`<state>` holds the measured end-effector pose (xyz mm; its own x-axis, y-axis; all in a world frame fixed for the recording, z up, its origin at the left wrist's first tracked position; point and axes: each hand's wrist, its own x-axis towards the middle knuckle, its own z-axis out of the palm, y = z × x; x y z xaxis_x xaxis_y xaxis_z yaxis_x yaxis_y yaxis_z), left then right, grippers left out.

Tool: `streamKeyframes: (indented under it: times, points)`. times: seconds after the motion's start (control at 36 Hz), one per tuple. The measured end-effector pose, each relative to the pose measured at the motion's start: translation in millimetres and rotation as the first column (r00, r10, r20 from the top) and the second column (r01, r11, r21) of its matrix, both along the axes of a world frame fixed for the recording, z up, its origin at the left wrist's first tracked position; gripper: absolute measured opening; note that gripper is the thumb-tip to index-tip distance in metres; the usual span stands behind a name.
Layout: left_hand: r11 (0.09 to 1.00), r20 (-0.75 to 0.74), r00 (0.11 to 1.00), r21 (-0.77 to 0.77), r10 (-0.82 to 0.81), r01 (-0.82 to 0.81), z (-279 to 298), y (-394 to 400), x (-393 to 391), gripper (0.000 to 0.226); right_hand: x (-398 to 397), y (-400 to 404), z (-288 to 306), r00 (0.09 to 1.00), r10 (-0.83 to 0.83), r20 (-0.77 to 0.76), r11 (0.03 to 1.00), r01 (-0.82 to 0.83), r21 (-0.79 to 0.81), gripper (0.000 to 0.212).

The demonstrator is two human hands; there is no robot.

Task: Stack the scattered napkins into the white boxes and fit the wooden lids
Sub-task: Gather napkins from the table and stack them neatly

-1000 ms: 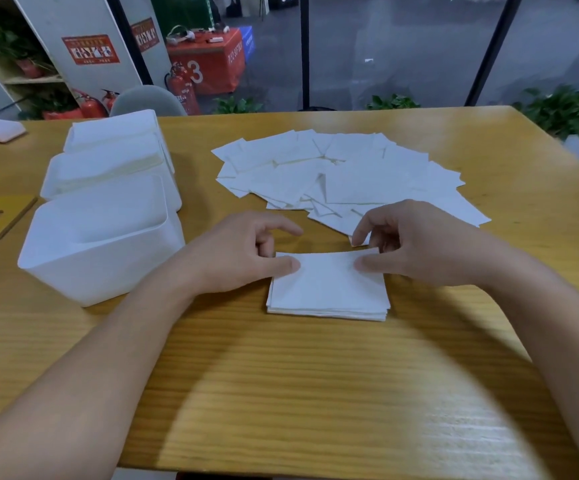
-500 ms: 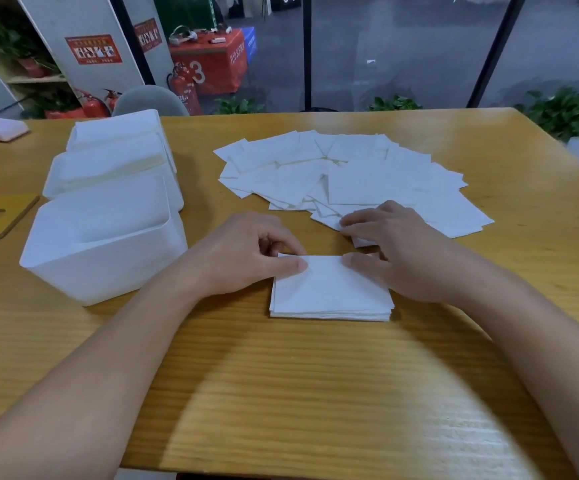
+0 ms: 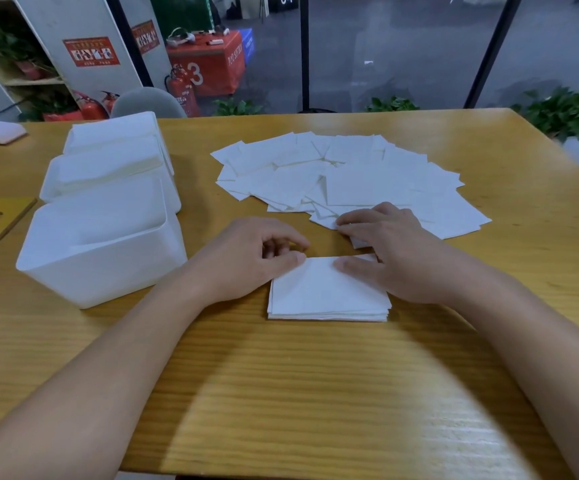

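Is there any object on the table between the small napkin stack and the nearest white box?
Nothing visible blocks it. Only bare table lies between the napkin stack and the nearest white box; the left hand rests at the stack's left corner.

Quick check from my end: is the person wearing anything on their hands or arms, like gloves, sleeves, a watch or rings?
Nothing shows. The left hand and right hand are bare, with no gloves, and I see no rings. Both forearms are uncovered to the picture's edge: no sleeves, watch or wristband in view.
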<state>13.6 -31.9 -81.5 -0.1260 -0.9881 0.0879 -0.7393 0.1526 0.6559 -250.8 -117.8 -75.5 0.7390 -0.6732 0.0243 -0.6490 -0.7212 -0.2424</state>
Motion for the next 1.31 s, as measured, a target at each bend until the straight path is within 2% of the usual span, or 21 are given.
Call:
streamKeyframes:
  times: [0.11, 0.22, 0.31, 0.36, 0.44, 0.58, 0.67, 0.72, 0.81, 0.92, 0.97, 1.03, 1.08, 1.17, 1.31]
  points:
    - [1.000, -0.037, 0.999, 0.005, 0.021, -0.021, -1, 0, -1, 0.024, 0, -1, 0, 0.999, -0.006, 0.049, 0.999, 0.009, -0.050, 0.067]
    - [0.999, -0.090, 0.996, -0.018, 0.026, -0.028, 0, -1, -6, 0.042, 0, 5, 5, 0.976, 0.003, 0.218, 0.998, 0.009, -0.055, 0.056]
    - [0.999, -0.123, 0.992, -0.032, 0.009, -0.013, 3, 1, -9, 0.040, 5, 16, 9, 0.939, 0.056, 0.339, 0.998, -0.061, 0.006, 0.039]
    - [0.999, -0.196, 0.981, -0.033, 0.005, -0.012, 5, 2, -13, 0.032, 9, 22, 12, 0.928, 0.088, 0.362, 0.992, -0.116, 0.054, 0.034]
    - [0.997, -0.295, 0.955, -0.058, 0.032, -0.052, 3, 0, -12, 0.026, 9, 27, 13, 0.920, 0.116, 0.373, 0.979, -0.169, 0.114, 0.037]
    - [0.960, -0.459, 0.875, -0.138, 0.157, -0.244, 8, -1, -4, 0.029, 4, 24, 15, 0.866, 0.003, 0.500, 0.985, -0.090, 0.149, 0.043]
    - [0.967, -0.548, 0.829, -0.133, 0.110, -0.216, 10, -1, -3, 0.029, 3, 22, 13, 0.859, -0.025, 0.511, 0.989, -0.053, 0.137, 0.058]
    - [0.982, -0.641, 0.767, -0.123, 0.033, -0.146, 11, 0, -4, 0.029, 4, 21, 12, 0.862, -0.035, 0.506, 0.987, -0.048, 0.150, 0.065]
    - [0.994, -0.711, 0.703, -0.087, -0.010, -0.073, 14, 3, -9, 0.038, 5, 21, 12, 0.846, -0.078, 0.527, 0.971, -0.054, 0.231, 0.064]
    - [0.996, -0.705, 0.709, -0.065, -0.003, -0.061, 17, 6, -11, 0.056, 6, 15, 13, 0.760, -0.165, 0.629, 0.945, -0.061, 0.321, 0.030]
    - [0.994, -0.643, 0.766, -0.065, 0.027, -0.090, 17, 6, -10, 0.043, 5, 13, 16, 0.742, -0.200, 0.640, 0.926, -0.070, 0.371, 0.019]
    - [0.992, -0.529, 0.847, -0.070, 0.054, -0.107, 16, 5, -8, 0.023, 1, 10, 19, 0.759, -0.236, 0.606, 0.904, -0.058, 0.424, 0.014]
    - [0.993, -0.476, 0.876, -0.042, 0.078, -0.112, 16, 5, -5, 0.015, -3, 7, 20, 0.811, -0.244, 0.531, 0.881, -0.044, 0.472, 0.011]
    - [0.999, -0.395, 0.917, 0.026, 0.053, -0.046, 18, 5, -4, 0.017, -7, 4, 20, 0.881, -0.212, 0.422, 0.863, -0.034, 0.504, 0.009]
    - [0.998, -0.266, 0.964, 0.060, -0.001, 0.017, 16, 6, -5, 0.020, -11, 1, 19, 0.916, -0.167, 0.364, 0.888, -0.021, 0.460, 0.007]
